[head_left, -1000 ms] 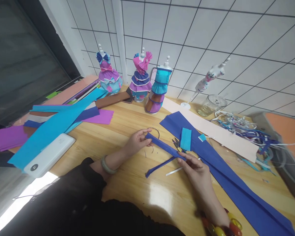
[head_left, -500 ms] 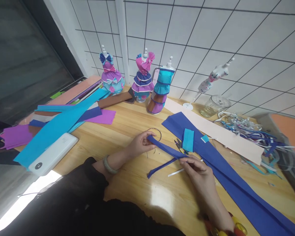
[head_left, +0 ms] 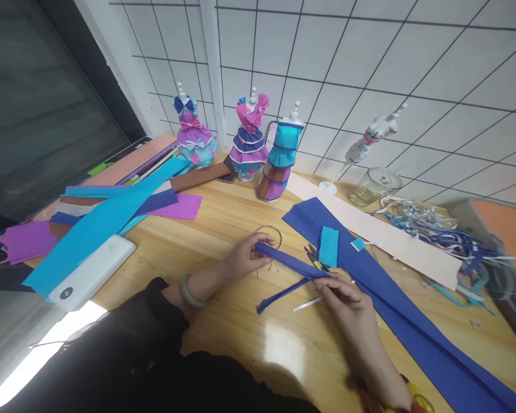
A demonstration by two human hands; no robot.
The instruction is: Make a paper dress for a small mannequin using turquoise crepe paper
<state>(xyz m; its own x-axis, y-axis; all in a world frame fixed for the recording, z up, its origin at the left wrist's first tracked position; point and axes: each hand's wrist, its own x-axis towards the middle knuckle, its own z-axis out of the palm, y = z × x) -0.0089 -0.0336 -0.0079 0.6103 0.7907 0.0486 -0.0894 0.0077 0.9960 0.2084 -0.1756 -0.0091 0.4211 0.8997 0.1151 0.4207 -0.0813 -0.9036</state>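
Note:
A narrow blue crepe paper strip (head_left: 290, 264) is stretched between my two hands over the table. My left hand (head_left: 247, 255) pinches its left end, with thumb and fingers closed. At its right end my right hand (head_left: 341, 292) grips it between thumb and fingertips, and a thinner tail of the strip hangs back to the left. Scissors (head_left: 313, 255) lie just beyond the strip, partly under a folded turquoise piece (head_left: 329, 245). A thin white strip (head_left: 307, 304) rests by my right fingers. Behind my left hand lies a thin ring (head_left: 279, 235).
Three dressed miniature mannequins (head_left: 249, 146) and a bare, leaning one (head_left: 376, 135) stand along the wall. A long blue sheet (head_left: 395, 304) crosses the right side. Coloured paper (head_left: 112, 206) and a white power bank (head_left: 94, 272) lie left. Right are a glass jar (head_left: 374, 186) and tangled ribbons (head_left: 434, 223).
My left fingers have shifted slightly on the end of the strip, which now looks flatter and straighter. My right hand keeps its place.

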